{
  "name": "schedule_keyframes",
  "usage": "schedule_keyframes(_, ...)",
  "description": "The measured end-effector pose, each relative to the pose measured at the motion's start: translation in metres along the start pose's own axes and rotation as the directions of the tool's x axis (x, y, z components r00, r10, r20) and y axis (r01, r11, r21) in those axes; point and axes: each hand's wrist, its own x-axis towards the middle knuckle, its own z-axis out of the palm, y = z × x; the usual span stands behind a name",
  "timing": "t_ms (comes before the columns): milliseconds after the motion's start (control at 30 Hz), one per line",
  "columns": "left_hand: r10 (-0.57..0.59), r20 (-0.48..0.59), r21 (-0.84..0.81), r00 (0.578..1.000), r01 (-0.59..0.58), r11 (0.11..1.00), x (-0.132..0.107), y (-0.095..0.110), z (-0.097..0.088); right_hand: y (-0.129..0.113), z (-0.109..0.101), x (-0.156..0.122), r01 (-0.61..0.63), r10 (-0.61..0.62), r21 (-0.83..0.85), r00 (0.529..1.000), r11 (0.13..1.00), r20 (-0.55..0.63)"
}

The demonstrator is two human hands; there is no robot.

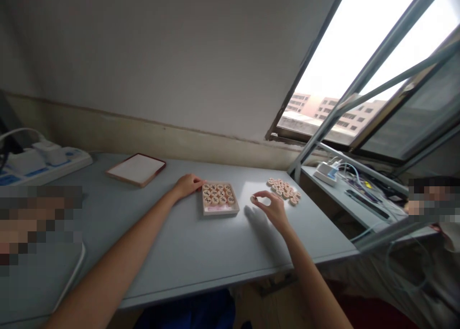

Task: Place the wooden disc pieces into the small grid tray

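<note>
A small square wooden box (pixel 219 209) sits on the grey table (pixel 187 252), filled with round wooden game pieces marked in black and red. My left hand (pixel 187 184) rests against the box's left edge, fingers curled on it. My right hand (pixel 273 206) hovers just right of the box, thumb and forefinger pinched on one round wooden piece (pixel 253 199). A loose pile of several more pieces (pixel 283 189) lies on the table beyond my right hand.
The box's lid (pixel 136 169), red-rimmed and white inside, lies at the back left. A white power strip (pixel 43 164) sits at the far left. A lower shelf with chargers and cables (pixel 345 183) stands to the right under an open window (pixel 362 80).
</note>
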Motion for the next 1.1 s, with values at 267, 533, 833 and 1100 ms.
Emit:
schedule_keyframes(267,0.043,-0.013,0.013,0.999,-0.043,0.999,0.0,-0.002,0.001,-0.09,0.059,0.019,0.285,-0.313,0.135,0.902,0.949,0.298)
schedule_keyframes(533,0.04,-0.018,0.019,0.999,-0.04,0.999,0.002,-0.005,0.002,-0.085,0.056,0.001,0.321,-0.313,0.003,0.922,0.947,0.227)
schedule_keyframes(833,0.034,-0.017,0.03,0.999,-0.033,0.999,0.002,-0.003,0.001,-0.088,0.063,-0.006,0.293,-0.287,-0.008,0.943,0.956,0.167)
schedule_keyframes(1100,0.031,-0.015,0.045,0.999,-0.031,0.999,0.002,-0.002,0.001,-0.089,0.057,-0.014,0.314,-0.295,-0.054,0.929,0.948,0.223)
